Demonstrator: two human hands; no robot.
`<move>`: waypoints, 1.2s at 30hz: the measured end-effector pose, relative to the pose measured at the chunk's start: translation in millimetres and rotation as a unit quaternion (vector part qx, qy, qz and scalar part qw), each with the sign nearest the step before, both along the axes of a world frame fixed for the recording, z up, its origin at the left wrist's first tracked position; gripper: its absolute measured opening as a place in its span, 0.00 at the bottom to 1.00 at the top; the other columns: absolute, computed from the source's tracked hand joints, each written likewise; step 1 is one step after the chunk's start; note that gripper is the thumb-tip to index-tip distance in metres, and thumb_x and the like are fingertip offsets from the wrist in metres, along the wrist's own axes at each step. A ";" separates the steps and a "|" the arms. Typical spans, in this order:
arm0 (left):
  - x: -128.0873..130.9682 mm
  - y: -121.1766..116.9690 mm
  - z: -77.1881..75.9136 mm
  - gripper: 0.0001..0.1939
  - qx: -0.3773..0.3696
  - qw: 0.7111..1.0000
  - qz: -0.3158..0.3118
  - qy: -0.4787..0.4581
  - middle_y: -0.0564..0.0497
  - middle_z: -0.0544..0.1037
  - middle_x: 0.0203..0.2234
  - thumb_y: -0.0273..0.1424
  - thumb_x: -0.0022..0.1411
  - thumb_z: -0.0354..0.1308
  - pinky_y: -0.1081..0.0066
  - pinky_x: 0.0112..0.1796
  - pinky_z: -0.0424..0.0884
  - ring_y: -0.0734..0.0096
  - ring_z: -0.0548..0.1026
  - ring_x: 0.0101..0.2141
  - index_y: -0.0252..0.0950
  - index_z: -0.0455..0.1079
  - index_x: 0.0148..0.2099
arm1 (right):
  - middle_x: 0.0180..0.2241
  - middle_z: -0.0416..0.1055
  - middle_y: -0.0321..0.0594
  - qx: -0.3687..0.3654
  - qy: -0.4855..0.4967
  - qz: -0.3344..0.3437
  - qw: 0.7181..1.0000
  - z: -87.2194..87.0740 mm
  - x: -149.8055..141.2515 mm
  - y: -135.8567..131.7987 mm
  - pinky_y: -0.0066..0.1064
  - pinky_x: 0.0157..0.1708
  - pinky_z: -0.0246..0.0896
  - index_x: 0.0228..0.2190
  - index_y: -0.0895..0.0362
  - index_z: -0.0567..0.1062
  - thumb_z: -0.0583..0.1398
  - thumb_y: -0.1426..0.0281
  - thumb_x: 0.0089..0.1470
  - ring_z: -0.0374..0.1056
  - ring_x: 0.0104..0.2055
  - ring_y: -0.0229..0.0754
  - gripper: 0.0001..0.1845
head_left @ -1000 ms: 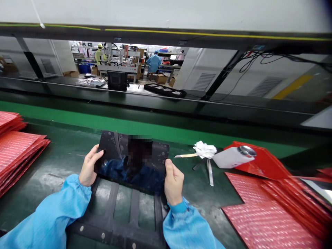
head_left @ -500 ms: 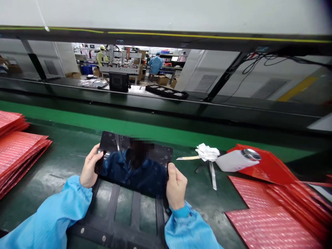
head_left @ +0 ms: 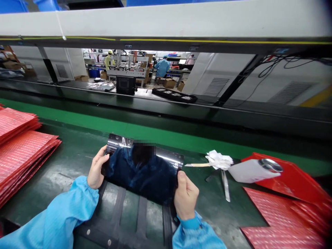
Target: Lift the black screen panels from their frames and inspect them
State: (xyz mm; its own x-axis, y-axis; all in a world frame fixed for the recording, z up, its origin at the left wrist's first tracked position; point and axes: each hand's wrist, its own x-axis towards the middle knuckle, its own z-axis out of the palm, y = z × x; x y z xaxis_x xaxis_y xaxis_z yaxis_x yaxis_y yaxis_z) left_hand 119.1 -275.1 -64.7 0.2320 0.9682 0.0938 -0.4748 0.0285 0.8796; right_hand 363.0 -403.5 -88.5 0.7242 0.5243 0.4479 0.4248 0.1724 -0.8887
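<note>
A glossy black screen panel (head_left: 142, 173) is held up in both hands, tilted so that blue clothing and ceiling lights mirror in it. My left hand (head_left: 98, 167) grips its left edge, with the thumb on the front face. At the right edge, my right hand (head_left: 186, 193) is closed on the panel, thumb in front and fingers curled behind. Below the panel, a black slotted frame (head_left: 116, 224) with round metal dots lies on the dark green bench (head_left: 215, 221).
Red bubble bags (head_left: 23, 152) are stacked at left; more red bubble bags (head_left: 280, 221) lie at right. A white bottle (head_left: 254, 171) with a metal cap, crumpled white tissue (head_left: 219, 160) and a thin blade-tipped knife (head_left: 198, 165) sit right of the panel. A shelf beam (head_left: 166, 24) crosses above.
The panel has tilted, so bright light reflections now run along its upper edge. Both hands keep their grip. The whole view has shifted, with bench items appearing further right and lower.
</note>
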 end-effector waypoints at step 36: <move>-1.4 0.3 -0.4 0.24 0.011 1.000 0.021 0.005 0.49 0.78 0.45 0.36 0.53 0.63 0.65 0.48 0.68 0.55 0.73 0.49 0.38 0.70 0.53 | 0.19 0.51 0.32 0.000 -0.020 0.004 1.000 7.4 -5.2 0.7 0.28 0.22 0.47 0.17 0.56 0.59 0.55 0.50 0.58 0.47 0.23 0.35 0.27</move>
